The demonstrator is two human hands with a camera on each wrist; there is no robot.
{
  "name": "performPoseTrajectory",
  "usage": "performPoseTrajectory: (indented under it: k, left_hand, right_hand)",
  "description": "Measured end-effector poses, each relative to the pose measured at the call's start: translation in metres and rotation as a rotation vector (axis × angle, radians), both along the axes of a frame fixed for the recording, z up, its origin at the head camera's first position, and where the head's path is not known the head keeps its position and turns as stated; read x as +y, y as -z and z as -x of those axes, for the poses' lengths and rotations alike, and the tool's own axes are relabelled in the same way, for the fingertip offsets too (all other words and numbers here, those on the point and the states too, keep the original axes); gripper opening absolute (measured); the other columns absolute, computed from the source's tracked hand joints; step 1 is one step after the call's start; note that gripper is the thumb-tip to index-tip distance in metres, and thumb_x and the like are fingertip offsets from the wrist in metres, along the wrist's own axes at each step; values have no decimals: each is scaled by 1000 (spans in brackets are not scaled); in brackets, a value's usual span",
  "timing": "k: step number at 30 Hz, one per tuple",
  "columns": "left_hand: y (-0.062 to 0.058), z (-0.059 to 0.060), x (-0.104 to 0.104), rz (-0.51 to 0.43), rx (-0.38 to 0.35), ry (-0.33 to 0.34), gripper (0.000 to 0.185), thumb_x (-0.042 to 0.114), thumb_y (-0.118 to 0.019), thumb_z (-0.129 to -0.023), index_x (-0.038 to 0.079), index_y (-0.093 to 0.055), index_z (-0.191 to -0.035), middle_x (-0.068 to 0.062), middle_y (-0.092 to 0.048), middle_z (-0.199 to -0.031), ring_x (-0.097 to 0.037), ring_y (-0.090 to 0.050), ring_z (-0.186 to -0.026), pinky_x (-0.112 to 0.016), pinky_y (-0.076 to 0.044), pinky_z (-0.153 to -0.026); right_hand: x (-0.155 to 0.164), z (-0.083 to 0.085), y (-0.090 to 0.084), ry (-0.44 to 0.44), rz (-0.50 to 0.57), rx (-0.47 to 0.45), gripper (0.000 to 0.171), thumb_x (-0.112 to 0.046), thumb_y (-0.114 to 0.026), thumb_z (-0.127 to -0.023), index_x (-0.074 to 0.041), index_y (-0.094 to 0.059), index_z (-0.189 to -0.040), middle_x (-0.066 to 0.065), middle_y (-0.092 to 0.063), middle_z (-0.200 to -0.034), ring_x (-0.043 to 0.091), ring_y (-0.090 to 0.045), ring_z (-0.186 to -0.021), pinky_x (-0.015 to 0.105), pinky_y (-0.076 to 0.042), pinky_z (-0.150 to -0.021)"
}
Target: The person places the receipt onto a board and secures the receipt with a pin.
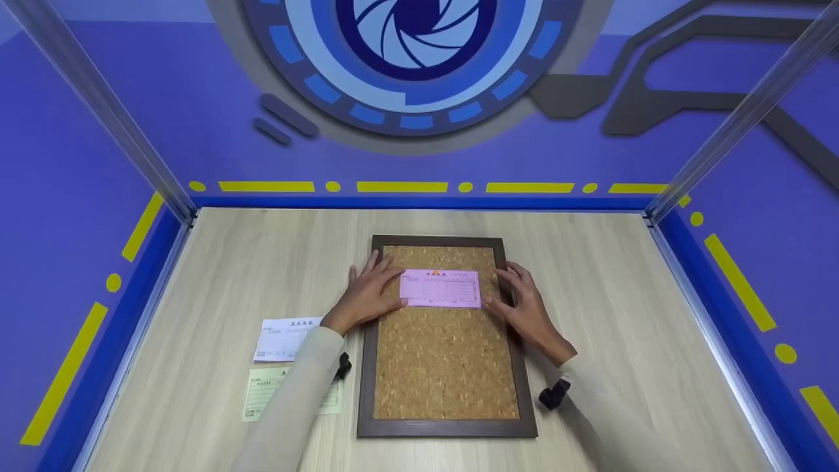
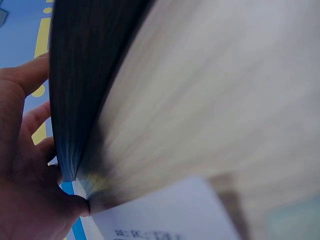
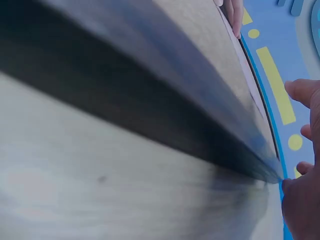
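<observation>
A pink printed slip point(image 1: 440, 289) lies on the upper half of a brown-framed cork board point(image 1: 448, 367), with a small orange pushpin point(image 1: 436, 272) at the middle of its top edge. My left hand point(image 1: 368, 293) rests over the board's left side, its thumb and index fingertip touching the slip's left corners. On the opposite side, my right hand point(image 1: 527, 311) spans the right frame edge, fingers spread and slightly bent, thumb tip close to the slip's lower right corner. From the right wrist, the frame's side point(image 3: 150, 110) fills much of the view.
Left of the board, a white printed slip point(image 1: 278, 341) lies above a green one point(image 1: 262, 393), both partly covered by my left sleeve point(image 1: 301, 387). The wooden table point(image 1: 623, 295) is bounded by blue panels point(image 1: 426, 203) behind and at both sides.
</observation>
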State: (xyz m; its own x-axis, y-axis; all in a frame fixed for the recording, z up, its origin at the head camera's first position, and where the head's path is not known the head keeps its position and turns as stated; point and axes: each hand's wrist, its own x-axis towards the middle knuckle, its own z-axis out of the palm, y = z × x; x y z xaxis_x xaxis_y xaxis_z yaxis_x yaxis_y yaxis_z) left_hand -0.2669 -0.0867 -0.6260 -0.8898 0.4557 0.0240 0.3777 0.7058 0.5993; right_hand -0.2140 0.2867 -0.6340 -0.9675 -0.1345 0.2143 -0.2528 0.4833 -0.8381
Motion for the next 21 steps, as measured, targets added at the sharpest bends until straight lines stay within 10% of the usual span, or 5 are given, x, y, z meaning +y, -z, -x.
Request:
performPoseTrajectory:
  k: [12, 21]
  left_hand:
    - [1, 1, 0, 0, -5, -4, 75, 46, -81, -96, 15, -58, -160, -16, -32, -179, -40, -8, -170, -81, -1, -126]
    - [2, 1, 0, 3, -9, -3, 75, 46, -81, -96, 16, -58, -160, -16, -31, -179, -39, -7, -170, -81, -2, -127]
  right_hand:
    - [11, -8, 13, 19, -75, -90, 82, -33, -86, -98, -8, -47, -166, 24, -25, -178, 47, -16, -167, 67, -28, -129]
    - [21, -11, 21, -9, -191, 10, 78, -30, -83, -98, -3, -50, -163, 28, -36, -172, 52, -18, -165, 76, -21, -127]
